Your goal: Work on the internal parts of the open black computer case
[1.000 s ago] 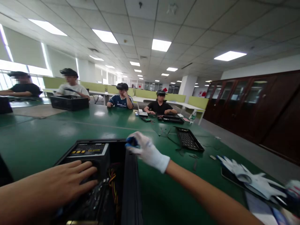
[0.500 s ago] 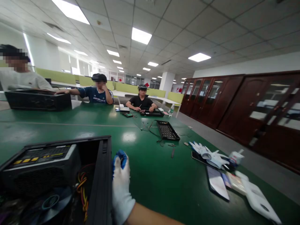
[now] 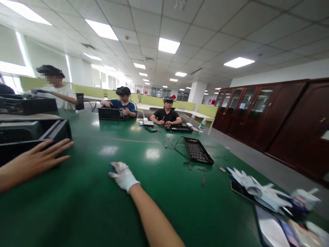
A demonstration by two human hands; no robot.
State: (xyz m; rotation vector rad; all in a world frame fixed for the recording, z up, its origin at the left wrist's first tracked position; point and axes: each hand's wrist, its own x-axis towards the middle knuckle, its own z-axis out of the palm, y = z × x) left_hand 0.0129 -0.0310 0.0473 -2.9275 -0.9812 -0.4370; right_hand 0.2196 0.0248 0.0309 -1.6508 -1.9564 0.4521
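Note:
At the far left, a black computer case (image 3: 61,132) lies on the green table. A dark power supply (image 3: 22,132) shows inside it. My bare left hand (image 3: 43,159) is open, its fingers stretched across the near side of the case. Apart from the case, my right hand (image 3: 123,175) is low over the table, in a white glove with blue on the palm side. Its fingers are slightly bent and apart, with nothing visible in them. The palm side of this hand is mostly hidden.
A black tray-like panel (image 3: 197,151) lies at centre right near loose cables and small strips. White gloves (image 3: 254,187), phones and a cup (image 3: 304,199) line the right edge. Across the table several people work, with a black case (image 3: 111,114) before one.
The computer case has moved away to the far left. My right hand has come off its side, and my left hand has come into view on it. The view has swung.

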